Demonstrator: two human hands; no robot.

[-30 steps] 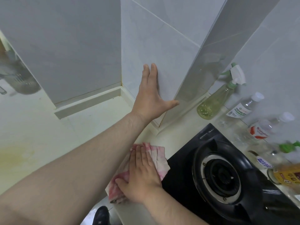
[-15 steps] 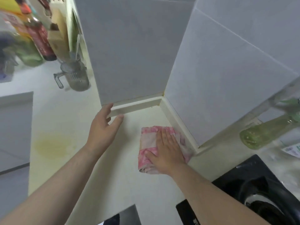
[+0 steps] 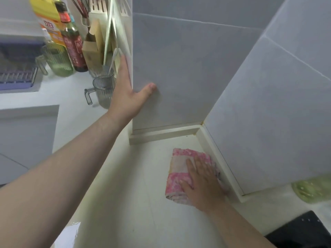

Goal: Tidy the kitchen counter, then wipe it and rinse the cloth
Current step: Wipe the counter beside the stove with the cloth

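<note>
Right hand [image 3: 201,183], palm down and fingers spread flat (no closed grip), presses the folded pink cloth [image 3: 180,169] onto the bench [image 3: 125,203] at 4 o'clock, beside the wall skirting. Left hand [image 3: 125,97], open, braces against the tiled wall corner [image 3: 132,51] at 11 o'clock, holding nothing.

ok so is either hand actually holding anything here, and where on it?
Nothing gripped. Right hand presses flat on the pink cloth, near its right end. Left hand braces open on the wall corner.
</note>
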